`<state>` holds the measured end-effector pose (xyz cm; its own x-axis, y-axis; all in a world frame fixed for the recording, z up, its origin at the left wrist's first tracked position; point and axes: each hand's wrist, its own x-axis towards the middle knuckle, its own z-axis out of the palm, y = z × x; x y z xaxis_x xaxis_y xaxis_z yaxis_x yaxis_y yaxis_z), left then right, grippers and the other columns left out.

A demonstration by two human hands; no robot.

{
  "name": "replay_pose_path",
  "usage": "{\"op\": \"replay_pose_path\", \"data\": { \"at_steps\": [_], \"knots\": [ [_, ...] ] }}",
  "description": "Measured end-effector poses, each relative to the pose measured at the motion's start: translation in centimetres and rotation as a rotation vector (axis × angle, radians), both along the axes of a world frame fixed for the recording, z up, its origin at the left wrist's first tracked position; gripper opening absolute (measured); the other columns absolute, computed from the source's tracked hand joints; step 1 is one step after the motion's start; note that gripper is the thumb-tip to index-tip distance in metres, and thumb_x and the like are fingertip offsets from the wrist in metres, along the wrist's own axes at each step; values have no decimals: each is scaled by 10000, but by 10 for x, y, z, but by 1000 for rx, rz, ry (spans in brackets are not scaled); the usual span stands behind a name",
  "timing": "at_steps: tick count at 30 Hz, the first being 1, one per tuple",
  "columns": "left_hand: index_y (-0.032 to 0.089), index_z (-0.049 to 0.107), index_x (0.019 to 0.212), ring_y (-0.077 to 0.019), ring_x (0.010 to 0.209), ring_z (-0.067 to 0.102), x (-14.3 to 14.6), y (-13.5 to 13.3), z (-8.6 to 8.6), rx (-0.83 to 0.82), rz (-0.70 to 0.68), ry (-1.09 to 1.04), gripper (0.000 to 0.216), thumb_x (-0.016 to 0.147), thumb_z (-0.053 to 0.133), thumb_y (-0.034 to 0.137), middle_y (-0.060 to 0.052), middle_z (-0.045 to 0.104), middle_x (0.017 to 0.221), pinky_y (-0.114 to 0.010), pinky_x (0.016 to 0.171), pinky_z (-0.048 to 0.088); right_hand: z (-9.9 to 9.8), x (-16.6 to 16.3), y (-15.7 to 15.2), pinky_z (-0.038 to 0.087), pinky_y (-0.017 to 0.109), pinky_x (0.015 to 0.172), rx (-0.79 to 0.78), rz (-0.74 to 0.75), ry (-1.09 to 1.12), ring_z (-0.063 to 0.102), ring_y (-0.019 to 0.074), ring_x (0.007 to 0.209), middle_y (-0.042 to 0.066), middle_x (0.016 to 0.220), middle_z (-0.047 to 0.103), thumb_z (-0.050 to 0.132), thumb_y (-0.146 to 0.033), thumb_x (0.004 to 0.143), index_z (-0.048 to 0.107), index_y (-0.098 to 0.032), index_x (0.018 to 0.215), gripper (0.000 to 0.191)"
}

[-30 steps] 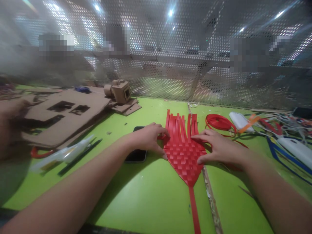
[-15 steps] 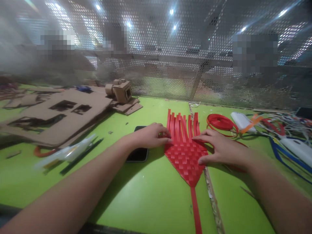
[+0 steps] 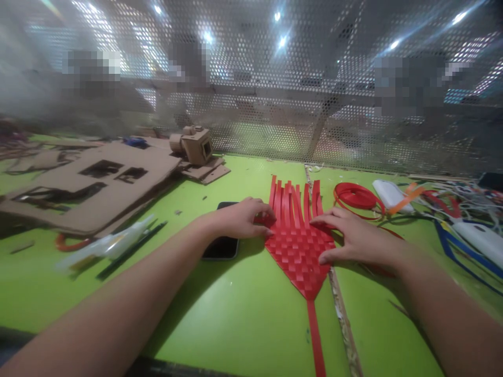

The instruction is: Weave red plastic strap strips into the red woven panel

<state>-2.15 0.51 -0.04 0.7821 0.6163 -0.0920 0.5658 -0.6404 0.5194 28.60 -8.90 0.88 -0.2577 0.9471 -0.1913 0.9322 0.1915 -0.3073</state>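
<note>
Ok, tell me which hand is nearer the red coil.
Right. The right hand is just this side of the coil; the left hand is farther off, across the weave.

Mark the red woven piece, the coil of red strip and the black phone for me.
Red woven piece (image 3: 301, 255): head view, middle of the checkered weave.
Coil of red strip (image 3: 356, 196): head view, the wound band.
Black phone (image 3: 223, 248): head view, the uncovered lower screen.

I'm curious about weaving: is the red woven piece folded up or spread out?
Spread out: the woven piece lies flat, checkered face showing, strips extending from its far edge.
</note>
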Motion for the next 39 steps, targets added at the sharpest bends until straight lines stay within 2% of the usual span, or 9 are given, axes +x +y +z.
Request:
{"op": "replay_pose_path", "data": {
  "at_steps": [12,22,39],
  "knots": [
    [258,659,1166,-254,1075,558,3,-1,-1,7,-5,25,425,864,631,555,-77,647,1107,-365,877,464,-4,4,4,486,497,1007,2,18,58,568,377,1201,115,1363,562,807,-719,648,600,-330,1407,878],
    [259,644,1110,-272,1081,529,8,-8,1,27,29,40,421,871,622,605,-73,642,1094,-381,879,442,-5,2,3,490,474,1002,22,19,39,565,358,1210,103,1388,534,798,-737,648,592,-322,1397,881],
    [248,655,1073,-266,1061,543,12,-10,-3,43,26,24,400,892,609,602,-78,621,1070,-382,881,444,-6,-1,3,471,462,984,8,-2,53,565,360,1160,100,1264,594,819,-685,650,612,-320,1359,823]
  ]
}}
